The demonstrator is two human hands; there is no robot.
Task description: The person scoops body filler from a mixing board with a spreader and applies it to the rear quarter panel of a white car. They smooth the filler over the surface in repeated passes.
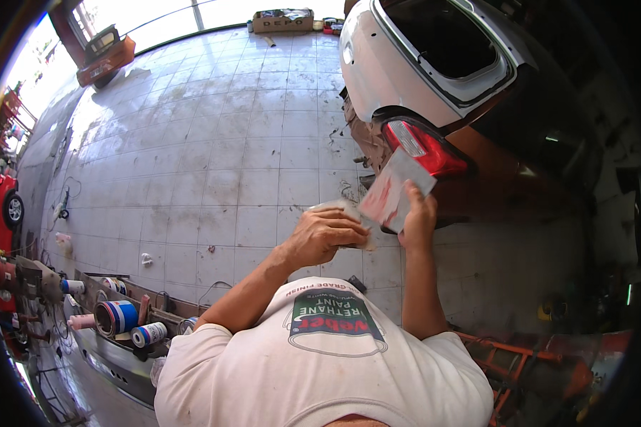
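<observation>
In front of my chest, my right hand (pixel 419 213) grips a thin grey square board (pixel 399 186) by its lower right edge, thumb on its face. Red, paste-like streaks run across the board's lower left. My left hand (pixel 326 232) is closed around a flat, pale, smudged piece (pixel 350 208) whose kind I cannot make out. Its end sits close to the board's lower left corner; whether the two touch is unclear. Just beyond the board is the red tail light (pixel 438 155) of a car (pixel 420 78) with a white rear panel.
Paint cans (pixel 116 317) and a smaller can (pixel 149 334) stand on a cluttered bench at my lower left. A red car (pixel 3 206) is at the far left. A cardboard box (pixel 283 23) lies across the tiled floor (pixel 221 156). Orange metal framing (pixel 509 356) stands at lower right.
</observation>
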